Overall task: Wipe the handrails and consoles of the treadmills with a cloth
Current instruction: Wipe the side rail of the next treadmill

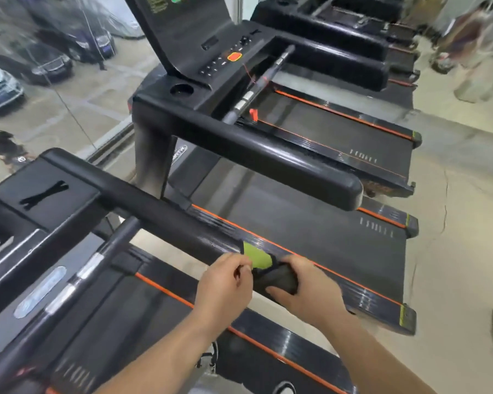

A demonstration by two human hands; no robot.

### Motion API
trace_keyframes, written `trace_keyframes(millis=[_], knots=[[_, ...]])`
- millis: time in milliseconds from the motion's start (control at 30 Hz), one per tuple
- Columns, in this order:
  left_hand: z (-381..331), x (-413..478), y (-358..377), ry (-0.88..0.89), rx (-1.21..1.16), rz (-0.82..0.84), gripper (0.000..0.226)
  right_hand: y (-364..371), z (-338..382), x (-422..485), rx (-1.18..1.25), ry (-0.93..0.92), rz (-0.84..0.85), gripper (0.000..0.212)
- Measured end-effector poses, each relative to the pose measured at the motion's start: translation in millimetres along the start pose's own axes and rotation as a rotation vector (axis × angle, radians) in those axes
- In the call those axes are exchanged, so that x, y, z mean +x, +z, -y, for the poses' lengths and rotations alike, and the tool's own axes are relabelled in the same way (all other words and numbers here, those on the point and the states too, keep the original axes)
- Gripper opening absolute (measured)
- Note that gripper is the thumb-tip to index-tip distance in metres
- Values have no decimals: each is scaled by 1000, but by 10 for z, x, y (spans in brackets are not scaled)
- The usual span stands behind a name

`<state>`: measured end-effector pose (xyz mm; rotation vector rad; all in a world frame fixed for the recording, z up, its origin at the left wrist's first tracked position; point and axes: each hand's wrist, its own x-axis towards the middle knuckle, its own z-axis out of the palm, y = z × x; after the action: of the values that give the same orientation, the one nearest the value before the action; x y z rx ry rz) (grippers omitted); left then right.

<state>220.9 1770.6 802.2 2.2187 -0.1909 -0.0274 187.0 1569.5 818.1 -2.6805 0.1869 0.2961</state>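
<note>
Green in colour, the cloth (257, 255) lies over the free end of the nearest handrail (160, 209). Curled fingers of the left hand (225, 280) pinch its edge, apparently to keep it taut; the right hand (305, 291) grips the rail tip, likely steadying the wipe

I see my left hand (225, 282) and right hand (308, 291) at the end of the near handrail (154, 209), lower centre, with the cloth (258, 258) seemingly between them. The next treadmill's console (211, 52) sits at upper centre.
</note>
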Motion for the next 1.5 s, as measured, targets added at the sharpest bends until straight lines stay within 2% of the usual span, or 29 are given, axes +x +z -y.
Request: trace_keyframes(millis=[133, 233, 300, 433, 500, 567, 600, 667, 733, 833, 900, 1033, 1133, 1333, 1500], knots=[[14, -166, 193, -36, -13, 0, 18, 265, -284, -287, 206, -11, -244, 53], [-15, -259, 283, -63, -33, 28, 15, 411, -328, -438, 445, 69, -424, 50], [-52, -346, 321, -21, -12, 97, 15, 433, -342, -491, 641, 176, -438, 48], [-3, -420, 347, 17, -20, 207, 17, 142, -374, -432, 962, 443, -325, 19], [52, -412, 314, -17, -25, 202, 18, -18, -346, -394, 1023, 591, -246, 23], [91, -401, 264, -44, -29, 210, 19, 7, -222, -418, 1069, 707, -249, 24], [103, -395, 235, -58, -33, 216, 20, 98, -146, -439, 1119, 734, -305, 24], [129, -354, 183, -95, -47, 244, 22, 312, 62, -477, 1143, 769, -523, 22], [187, -325, 165, -120, -60, 277, 22, 421, 262, -474, 1045, 820, -659, 36], [290, -322, 91, -52, -41, 362, 27, 388, 369, -358, 1090, 1000, -644, 62], [391, -296, 44, -42, -59, 389, 25, 359, 276, -254, 950, 1043, -572, 63], [603, -200, -65, -78, -95, 365, 22, 503, 372, -224, 259, 672, -501, 54], [770, -128, -209, -70, -78, 353, 19, 744, 648, -240, -63, 554, -444, 55], [1027, -138, -557, -124, -33, 260, 22, 907, 1274, 101, -336, 168, -256, 65], [1122, -207, -727, -178, 36, 215, 22, 817, 1641, 594, -435, -190, -283, 53]])
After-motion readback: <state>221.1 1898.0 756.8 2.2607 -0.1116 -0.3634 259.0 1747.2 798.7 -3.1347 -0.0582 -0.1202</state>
